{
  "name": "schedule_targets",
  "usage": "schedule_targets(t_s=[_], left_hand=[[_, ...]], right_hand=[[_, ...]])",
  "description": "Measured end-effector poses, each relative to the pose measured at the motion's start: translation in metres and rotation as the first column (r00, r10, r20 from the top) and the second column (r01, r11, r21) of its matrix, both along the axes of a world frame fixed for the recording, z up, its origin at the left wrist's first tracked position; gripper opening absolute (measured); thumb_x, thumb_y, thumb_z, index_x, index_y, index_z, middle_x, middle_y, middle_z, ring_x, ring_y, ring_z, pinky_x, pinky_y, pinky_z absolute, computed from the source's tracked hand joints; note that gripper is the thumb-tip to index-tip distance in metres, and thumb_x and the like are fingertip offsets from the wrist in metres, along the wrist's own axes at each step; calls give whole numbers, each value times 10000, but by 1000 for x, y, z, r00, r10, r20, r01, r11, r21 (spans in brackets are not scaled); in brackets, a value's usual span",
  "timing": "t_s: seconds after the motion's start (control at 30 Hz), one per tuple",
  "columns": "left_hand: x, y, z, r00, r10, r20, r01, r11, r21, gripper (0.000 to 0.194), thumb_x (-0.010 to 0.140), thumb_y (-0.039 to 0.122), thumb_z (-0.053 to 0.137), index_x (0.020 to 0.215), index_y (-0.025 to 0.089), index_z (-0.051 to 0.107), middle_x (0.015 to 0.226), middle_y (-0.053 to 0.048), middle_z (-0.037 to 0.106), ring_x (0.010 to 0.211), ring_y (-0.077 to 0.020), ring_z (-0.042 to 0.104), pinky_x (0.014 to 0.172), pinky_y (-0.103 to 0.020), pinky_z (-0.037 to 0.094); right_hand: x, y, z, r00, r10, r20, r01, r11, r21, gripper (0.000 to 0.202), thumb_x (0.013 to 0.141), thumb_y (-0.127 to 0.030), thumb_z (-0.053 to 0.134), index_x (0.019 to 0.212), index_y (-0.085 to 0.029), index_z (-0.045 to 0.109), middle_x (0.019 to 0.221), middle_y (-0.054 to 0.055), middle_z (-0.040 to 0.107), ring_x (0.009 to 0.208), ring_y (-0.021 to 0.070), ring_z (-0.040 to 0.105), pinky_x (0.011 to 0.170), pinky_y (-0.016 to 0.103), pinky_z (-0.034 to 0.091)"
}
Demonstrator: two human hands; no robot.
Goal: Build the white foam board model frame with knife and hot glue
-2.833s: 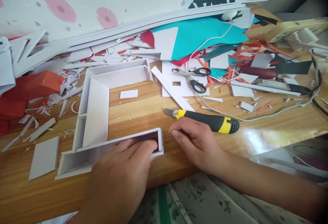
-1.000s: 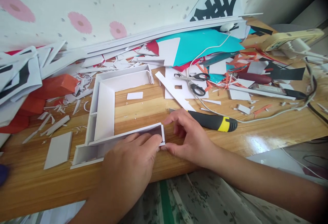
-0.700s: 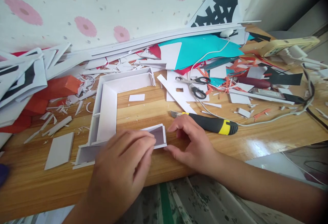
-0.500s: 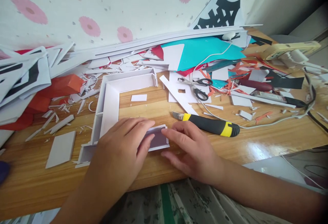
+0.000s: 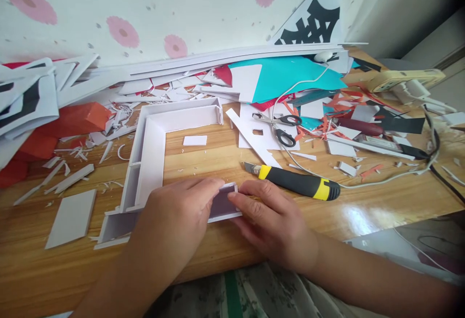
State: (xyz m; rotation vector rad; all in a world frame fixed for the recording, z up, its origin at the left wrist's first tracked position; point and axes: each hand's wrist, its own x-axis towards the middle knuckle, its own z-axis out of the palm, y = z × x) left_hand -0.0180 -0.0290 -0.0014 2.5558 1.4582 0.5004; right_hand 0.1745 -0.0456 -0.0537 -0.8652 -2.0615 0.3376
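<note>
Leftmost, a loose white panel (image 5: 70, 219) lies flat on the wooden table (image 5: 32, 279), left of the left hand and apart from it. Next stands the white frame (image 5: 154, 160), a spine and 2 arms open toward the right. Its spine lies ahead and to the left of the left hand; its far arm (image 5: 192, 117) is well ahead of both hands; its near arm (image 5: 218, 206) passes directly beneath them. The left hand (image 5: 178, 211) is closed about the upper wall of this near arm, arched over the trough and hiding much of it. Ahead of its fingers rests a small white card (image 5: 195, 140). Governing relation: the near arm's long axis runs left to right, rising slightly, from beneath the left hand to the right fingertips. The right hand (image 5: 279, 221) is the nearer of the 2 to the free end and pinches it, 1 fingertip inside the trough, another digit below the outer edge. Ahead of the right hand lie the scissors (image 5: 273, 122); just beyond its knuckles, a utility knife (image 5: 298, 182), blade pointing left.
</note>
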Motion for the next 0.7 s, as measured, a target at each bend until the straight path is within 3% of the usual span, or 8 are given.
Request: schedule_targets(t_s=[0.3,0.43,0.53,0.6,0.7], left_hand=[[-1,5,-1,997,-36,70,44,993,-109,275,895,121,420,926,220,675,868,8,745,759,-165,689,660,-281,476],[-5,1,4,1000,-3,21,8,978,-210,187,917,251,498,1030,237,646,993,-6,736,873,-207,686,743,-334,496],[-7,-1,7,998,-54,-23,47,968,-248,407,829,442,663,1184,262,579,1163,-33,697,1026,-255,652,844,-388,493],[-4,-2,8,995,-78,-59,62,969,-239,546,753,479,738,1217,261,551,1200,-50,679,1064,-273,633,873,-405,481],[4,-1,8,990,-55,-128,28,979,-202,381,780,383,708,1104,233,578,1077,-51,699,981,-266,642,825,-400,474]], right_hand=[[0,1,0,999,16,-46,-18,999,-39,253,914,-156,575,1161,-162,630,1052,128,678,967,201,669,848,339,588],[2,3,-3,994,36,-104,-42,998,-53,279,897,-156,601,1176,-162,614,1048,125,664,962,193,664,842,313,579],[5,5,-3,989,48,-138,-64,991,-115,358,860,-178,650,1206,-184,559,1034,105,666,950,198,660,838,326,572],[7,6,-4,986,21,-163,-47,986,-159,345,820,-185,687,1136,-205,550,968,73,667,900,201,655,804,333,572],[11,8,-7,979,0,-202,-42,978,-204,287,781,-182,720,1030,-209,579,915,58,653,865,203,640,764,334,568]])
